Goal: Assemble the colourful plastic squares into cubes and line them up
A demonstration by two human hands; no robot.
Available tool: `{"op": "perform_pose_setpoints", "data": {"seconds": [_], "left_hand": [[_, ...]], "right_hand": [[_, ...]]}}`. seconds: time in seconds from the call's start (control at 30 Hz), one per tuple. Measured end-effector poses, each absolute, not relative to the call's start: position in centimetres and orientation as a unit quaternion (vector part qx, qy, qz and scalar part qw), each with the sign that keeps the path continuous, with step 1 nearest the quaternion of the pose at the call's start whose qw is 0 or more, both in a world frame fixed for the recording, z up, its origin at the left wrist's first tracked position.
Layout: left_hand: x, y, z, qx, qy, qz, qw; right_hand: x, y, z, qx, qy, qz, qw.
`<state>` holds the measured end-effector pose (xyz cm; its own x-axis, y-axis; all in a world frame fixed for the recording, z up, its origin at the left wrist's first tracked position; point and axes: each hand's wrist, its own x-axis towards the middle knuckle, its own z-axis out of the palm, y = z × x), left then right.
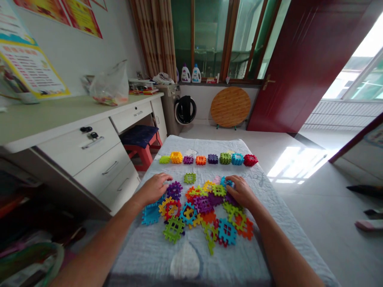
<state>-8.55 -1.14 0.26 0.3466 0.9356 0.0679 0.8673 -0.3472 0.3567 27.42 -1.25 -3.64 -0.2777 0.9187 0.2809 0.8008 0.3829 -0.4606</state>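
My left hand [155, 188] hovers at the left side of a pile of plastic interlocking tiles, thumb and fingers apart with nothing between them. Closest to it lies a purple tile [174, 190]. At the pile's far right, my right hand [241, 192] has its thumb and fingers around a blue tile [225, 181], which they partly cover. A single green tile [190, 178] lies flat beyond the pile. Nearer me are another green tile [174, 229] and a blue window-patterned tile [226, 232]. Purple tiles [204, 204] overlap in the middle.
Along the cloth-covered table's [143, 255] far side runs a row of coloured blocks, including a yellow one [176, 157] and a red one [250, 160]. A red stool [143, 149] and a white desk [98, 147] stand to the left.
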Motion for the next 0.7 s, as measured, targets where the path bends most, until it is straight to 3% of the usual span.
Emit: {"op": "perform_pose_setpoints", "data": {"seconds": [0.43, 0.6, 0.7], "left_hand": [[-6.5, -0.4, -1.2, 0.792, 0.553, 0.146, 0.214], [-5.0, 0.2, -0.7, 0.776, 0.558, 0.219, 0.195], [-3.7, 0.8, -0.6, 0.755, 0.547, 0.263, 0.247]], "right_hand": [[27.7, -1.0, -3.9, -0.526, -0.785, 0.137, 0.296], [27.6, -1.0, -3.9, -0.526, -0.787, 0.132, 0.294], [27.6, -1.0, -3.8, -0.53, -0.786, 0.129, 0.292]]}}
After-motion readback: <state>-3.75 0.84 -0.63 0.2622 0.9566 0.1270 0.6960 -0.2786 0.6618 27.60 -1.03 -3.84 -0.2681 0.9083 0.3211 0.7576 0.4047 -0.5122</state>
